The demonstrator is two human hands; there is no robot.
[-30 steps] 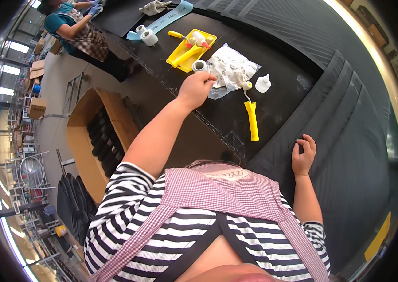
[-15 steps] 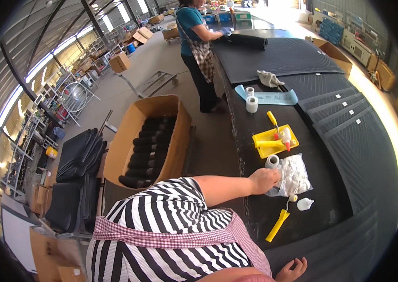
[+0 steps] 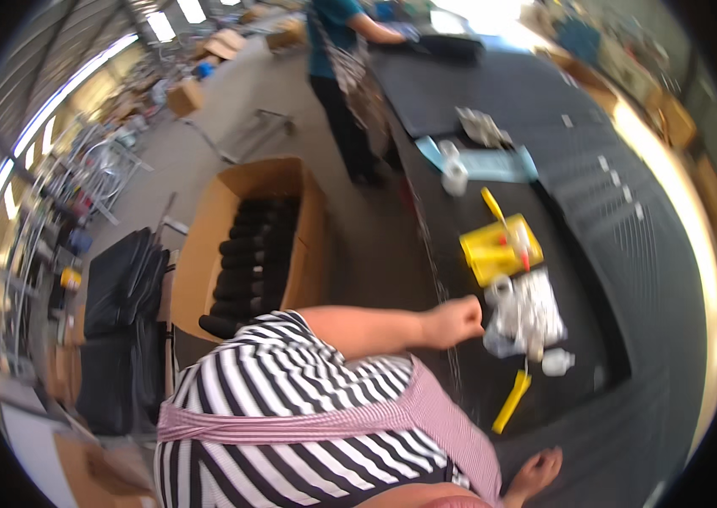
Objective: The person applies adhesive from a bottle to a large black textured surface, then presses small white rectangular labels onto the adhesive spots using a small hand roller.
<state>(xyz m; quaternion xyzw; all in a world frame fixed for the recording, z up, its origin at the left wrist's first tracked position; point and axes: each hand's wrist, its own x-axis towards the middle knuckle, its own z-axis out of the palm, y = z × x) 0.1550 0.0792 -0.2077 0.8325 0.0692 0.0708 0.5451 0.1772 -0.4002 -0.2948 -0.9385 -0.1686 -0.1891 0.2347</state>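
Note:
My left hand [image 3: 453, 322] is over the near side of the black work table, fingers curled closed. Whether anything small is inside them is hidden. Just to its right lies a clear plastic bag [image 3: 545, 309] of white material, with a white roll [image 3: 498, 290] at its upper left corner. My right hand [image 3: 536, 472] is low in the picture above a black mat [image 3: 604, 453], its fingers loosely apart and holding nothing visible. Between the hands lie a small roller with a yellow handle [image 3: 512, 401] and a white bottle [image 3: 557, 362].
A yellow tray [image 3: 479, 269] holds another yellow-handled roller and a red-tipped white bottle. Farther off are white rolls [image 3: 454, 178], a blue strip [image 3: 494, 165] and a crumpled cloth [image 3: 483, 127]. A co-worker [image 3: 346, 93] handles a black roll [image 3: 449, 48]. An open carton [image 3: 308, 245] of black rolls stands at left.
My left hand has drawn back leftward from the plastic bag and the white roll. The view has shifted and blurred slightly; my right hand stays low over the mat.

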